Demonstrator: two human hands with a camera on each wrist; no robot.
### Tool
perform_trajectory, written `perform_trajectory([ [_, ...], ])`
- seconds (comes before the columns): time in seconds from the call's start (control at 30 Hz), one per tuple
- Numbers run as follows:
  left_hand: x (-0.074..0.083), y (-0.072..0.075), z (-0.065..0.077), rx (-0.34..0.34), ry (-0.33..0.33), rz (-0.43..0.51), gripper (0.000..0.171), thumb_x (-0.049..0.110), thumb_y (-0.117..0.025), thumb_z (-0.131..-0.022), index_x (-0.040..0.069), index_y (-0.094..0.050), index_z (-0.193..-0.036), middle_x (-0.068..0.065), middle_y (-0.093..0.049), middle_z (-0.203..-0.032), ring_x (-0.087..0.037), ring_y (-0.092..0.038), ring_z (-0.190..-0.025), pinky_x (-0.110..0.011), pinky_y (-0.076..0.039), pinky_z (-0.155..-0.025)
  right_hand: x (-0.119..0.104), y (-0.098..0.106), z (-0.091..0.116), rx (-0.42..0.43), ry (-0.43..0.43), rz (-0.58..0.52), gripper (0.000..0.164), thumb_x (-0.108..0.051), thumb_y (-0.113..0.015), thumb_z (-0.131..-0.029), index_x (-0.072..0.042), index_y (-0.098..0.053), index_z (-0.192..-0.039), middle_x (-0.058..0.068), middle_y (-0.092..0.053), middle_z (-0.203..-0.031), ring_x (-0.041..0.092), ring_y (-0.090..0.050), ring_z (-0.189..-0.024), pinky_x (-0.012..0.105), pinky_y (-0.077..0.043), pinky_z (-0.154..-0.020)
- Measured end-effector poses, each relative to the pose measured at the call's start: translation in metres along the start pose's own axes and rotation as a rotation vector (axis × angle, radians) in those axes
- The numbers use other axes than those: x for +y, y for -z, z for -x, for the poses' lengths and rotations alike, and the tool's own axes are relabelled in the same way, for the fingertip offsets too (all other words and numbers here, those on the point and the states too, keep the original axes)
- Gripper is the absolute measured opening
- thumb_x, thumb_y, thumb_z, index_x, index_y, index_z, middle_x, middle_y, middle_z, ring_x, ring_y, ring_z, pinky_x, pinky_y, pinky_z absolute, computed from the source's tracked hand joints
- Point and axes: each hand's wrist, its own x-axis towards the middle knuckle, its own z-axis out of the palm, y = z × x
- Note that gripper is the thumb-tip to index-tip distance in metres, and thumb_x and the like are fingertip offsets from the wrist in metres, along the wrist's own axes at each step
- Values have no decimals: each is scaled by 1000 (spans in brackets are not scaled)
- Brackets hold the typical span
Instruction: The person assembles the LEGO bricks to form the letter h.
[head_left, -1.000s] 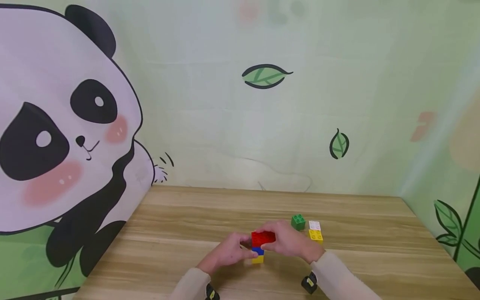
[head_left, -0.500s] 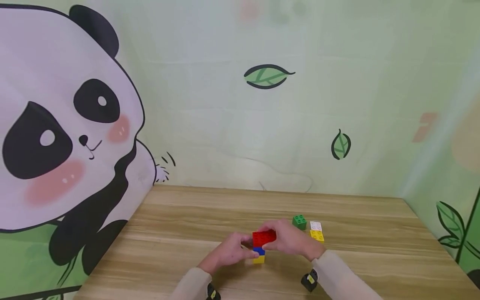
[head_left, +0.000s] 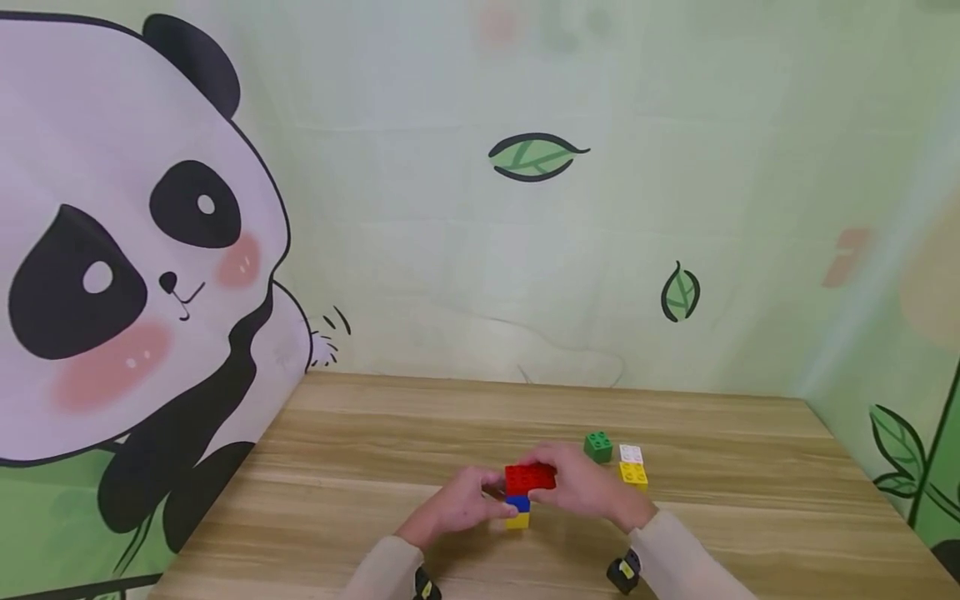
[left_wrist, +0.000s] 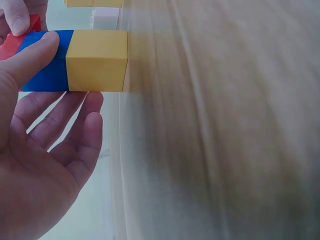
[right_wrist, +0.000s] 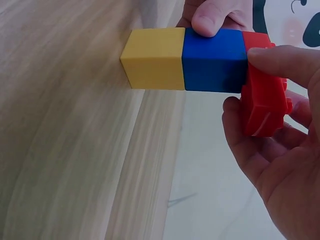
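Note:
A small upright stack stands on the wooden table: a yellow toy building brick (head_left: pixel 517 522) at the bottom, a blue brick (head_left: pixel 517 502) in the middle and a longer red brick (head_left: pixel 529 477) on top. The red one overhangs the blue to the right. My left hand (head_left: pixel 467 500) holds the blue brick from the left, its thumb (left_wrist: pixel 37 55) lying across that brick's near face. From the right, my right hand (head_left: pixel 585 486) grips the overhanging end of the red brick between thumb (right_wrist: pixel 280 61) and fingers. Studs show on the red brick's top.
Behind my right hand sit a green brick (head_left: pixel 597 447), a white brick (head_left: pixel 631 453) and another yellow brick (head_left: pixel 633 475) on the table (head_left: pixel 390 433). A printed cloth with a panda (head_left: pixel 135 233) and leaves borders the table's back and sides.
My right hand has shifted very slightly to the right, and a little more of the red brick shows. The left hand and the stack stay in place.

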Motion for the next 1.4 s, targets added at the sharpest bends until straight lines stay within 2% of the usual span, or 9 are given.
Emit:
perform_trajectory([
  [0.43, 1, 0, -1, 8, -26, -7, 20, 22, -74, -83, 14, -71, -101, 11, -67, -88, -9, -60, -85, -26, -48, -77, 1, 0, 4, 31, 31, 10, 32, -19, -72, -85, -12, -64, -115, -7, -59, -102, 10, -56, -89, 21, -50, -75],
  [0.7, 3, -2, 0, 8, -46, -22, 22, 22, -74, -83, 12, -71, -103, 10, -68, -90, -7, -60, -85, -25, -49, -79, -1, -1, 7, 31, 6, 33, 37, -21, -71, -86, -11, -62, -120, -5, -59, -104, 9, -56, -89, 20, -49, -75],
  [0.87, 3, -2, 1, 11, -54, -28, 22, 21, -74, -83, 11, -70, -102, 8, -67, -90, -8, -60, -85, -25, -49, -77, -3, 1, 13, 34, 1, 78, 48, -21, -71, -86, -6, -56, -128, 4, -60, -118, 15, -57, -98, 29, -50, -83],
  [0.97, 2, -2, 1, 16, -56, -33, 21, 21, -74, -83, 11, -69, -101, 8, -67, -89, -8, -60, -85, -25, -49, -76, -3, 4, 18, 58, -20, 99, 51, -21, -74, -84, -7, -55, -130, 7, -57, -126, 23, -54, -111, 41, -47, -92],
  [1.07, 2, -2, 1, 18, -54, -41, 22, 22, -74, -83, 12, -68, -101, 7, -66, -90, -9, -60, -86, -26, -49, -76, -1, 11, 26, 95, -27, 145, 51, -21, -75, -81, -9, -57, -128, 7, -55, -128, 28, -50, -118, 48, -42, -95],
  [1.23, 2, -1, 1, 14, -24, -51, 28, 24, -74, -84, 16, -64, -109, 9, -65, -96, -8, -59, -90, -28, -49, -81, 7, 27, 39, 160, -5, 184, 47, -16, -76, -80, -6, -60, -123, 10, -56, -124, 31, -51, -115, 48, -43, -94],
  [1.4, 3, -2, 1, 20, -1, -33, 34, 23, -74, -83, 19, -60, -114, 9, -64, -102, -9, -59, -95, -31, -48, -83, 20, 39, 52, 189, -14, 184, 45, -16, -76, -80, -6, -61, -122, 8, -58, -119, 30, -52, -112, 48, -44, -91],
])
